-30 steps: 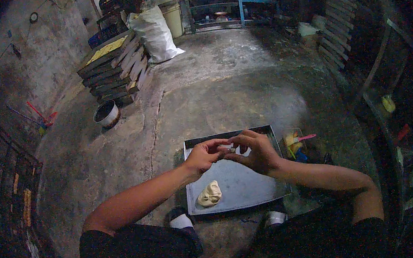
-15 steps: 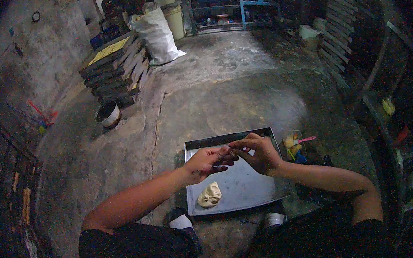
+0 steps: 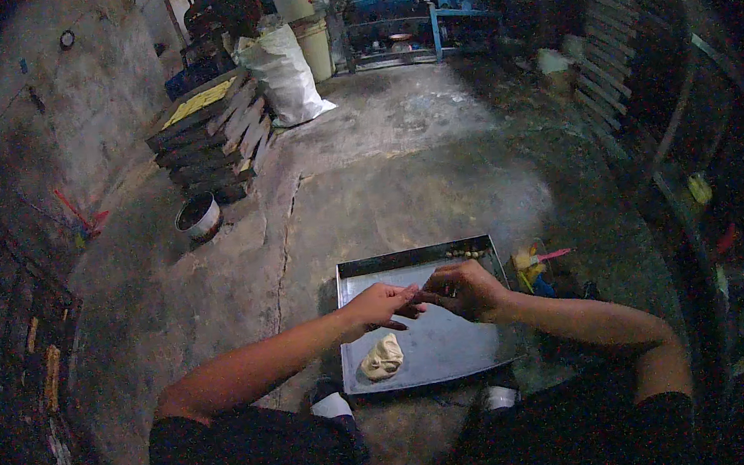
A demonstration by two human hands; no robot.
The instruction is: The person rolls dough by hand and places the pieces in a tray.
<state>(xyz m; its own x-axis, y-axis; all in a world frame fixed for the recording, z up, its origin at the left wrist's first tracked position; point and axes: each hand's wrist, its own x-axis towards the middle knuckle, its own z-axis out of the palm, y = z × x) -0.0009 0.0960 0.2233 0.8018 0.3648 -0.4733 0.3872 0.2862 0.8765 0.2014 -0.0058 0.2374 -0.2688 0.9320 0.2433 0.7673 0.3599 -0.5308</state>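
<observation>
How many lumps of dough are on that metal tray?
1 clear lump of dough, near the metal tray's front left corner. The hands may hide a smaller piece between the fingers.

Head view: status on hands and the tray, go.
Left hand and right hand meet fingertip to fingertip above the metal tray; anything pinched between them too small to tell. Pale dough lump lies on tray, untouched. Nothing blocking.

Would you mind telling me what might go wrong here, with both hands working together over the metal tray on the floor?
The left hand and right hand meet fingertip to fingertip above the metal tray; anything small pinched between them might drop, and the dim light would make it hard to find. The dough lump lies near the tray's front edge, close to the person's feet, so a shift could knock it onto the dirty concrete floor.
</observation>
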